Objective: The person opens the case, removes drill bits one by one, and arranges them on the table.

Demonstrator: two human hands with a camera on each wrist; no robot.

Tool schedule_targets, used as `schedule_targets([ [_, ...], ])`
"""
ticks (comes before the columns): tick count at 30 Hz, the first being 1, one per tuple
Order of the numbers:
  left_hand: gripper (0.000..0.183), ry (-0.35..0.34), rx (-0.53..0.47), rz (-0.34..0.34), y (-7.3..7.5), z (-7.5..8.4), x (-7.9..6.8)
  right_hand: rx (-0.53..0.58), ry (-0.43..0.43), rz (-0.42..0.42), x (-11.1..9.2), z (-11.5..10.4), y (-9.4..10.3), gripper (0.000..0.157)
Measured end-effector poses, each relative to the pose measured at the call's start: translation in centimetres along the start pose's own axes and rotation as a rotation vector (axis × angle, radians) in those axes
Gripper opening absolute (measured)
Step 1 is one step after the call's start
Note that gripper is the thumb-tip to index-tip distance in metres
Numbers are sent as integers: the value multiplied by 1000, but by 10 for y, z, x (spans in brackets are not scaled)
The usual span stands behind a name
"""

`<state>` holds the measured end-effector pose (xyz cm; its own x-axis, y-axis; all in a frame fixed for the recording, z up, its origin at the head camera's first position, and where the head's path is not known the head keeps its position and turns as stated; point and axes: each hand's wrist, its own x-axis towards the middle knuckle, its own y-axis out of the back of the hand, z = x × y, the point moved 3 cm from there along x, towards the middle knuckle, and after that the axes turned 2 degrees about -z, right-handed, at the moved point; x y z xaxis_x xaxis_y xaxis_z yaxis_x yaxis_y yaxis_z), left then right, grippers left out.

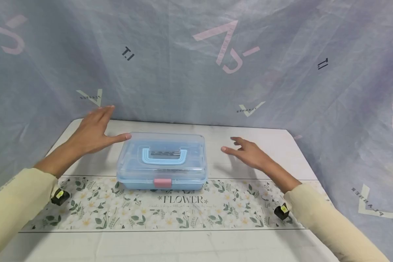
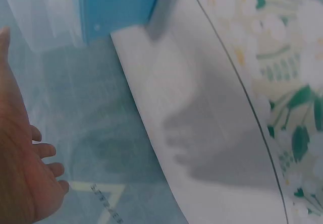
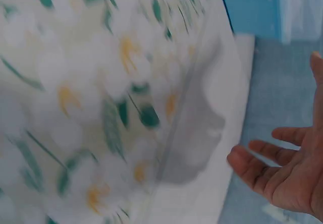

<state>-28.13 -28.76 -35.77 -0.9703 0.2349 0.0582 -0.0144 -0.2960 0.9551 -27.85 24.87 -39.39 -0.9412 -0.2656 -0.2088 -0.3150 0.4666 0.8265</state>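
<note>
A light blue plastic storage box (image 1: pixel 163 174) with a clear lid, a folding blue handle (image 1: pixel 163 161) and a pink latch (image 1: pixel 162 183) sits on the table, its lid down. Some dark slender items show dimly through the lid. My left hand (image 1: pixel 93 133) hovers at the box's left, fingers spread, thumb tip close to the back left corner. To the right of the box, my right hand (image 1: pixel 249 153) hangs over the table with relaxed fingers, apart from the box. Both wrist views show the box's blue side (image 2: pixel 118 7) and the hands holding nothing.
The white table (image 1: pixel 150 247) carries a printed floral band (image 1: pixel 95 207) with the word FLOWER in front of the box. A grey-blue curtain (image 1: pixel 170 72) with printed letters hangs behind and beside the table. Small black devices (image 1: pixel 60 197) sit at both wrists.
</note>
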Motion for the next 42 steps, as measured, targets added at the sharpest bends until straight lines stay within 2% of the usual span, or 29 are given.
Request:
schedule_targets([
  [8,125,-76,-15,11,-4,25,-12,237,167,-107,-17,-17,-40,74],
  [13,123,-113,-26,3,-6,39,-19,364,238,-260,-25,-23,-59,47],
  [16,123,-142,-29,-3,-9,45,-22,400,258,-347,-29,-26,-68,29],
  [18,123,-164,-32,-6,-10,47,-24,421,272,-385,-31,-27,-74,24],
  [23,125,-208,-31,-14,-14,51,-28,489,268,-441,-37,-30,-88,27],
  [33,128,-254,-70,-45,-20,56,-37,763,177,-517,-55,-36,-117,36],
  [38,131,-266,-79,-68,-21,57,-40,825,124,-489,-64,-48,-128,42],
  [42,134,-273,-97,-80,-21,57,-42,847,123,-453,-70,-59,-136,47],
])
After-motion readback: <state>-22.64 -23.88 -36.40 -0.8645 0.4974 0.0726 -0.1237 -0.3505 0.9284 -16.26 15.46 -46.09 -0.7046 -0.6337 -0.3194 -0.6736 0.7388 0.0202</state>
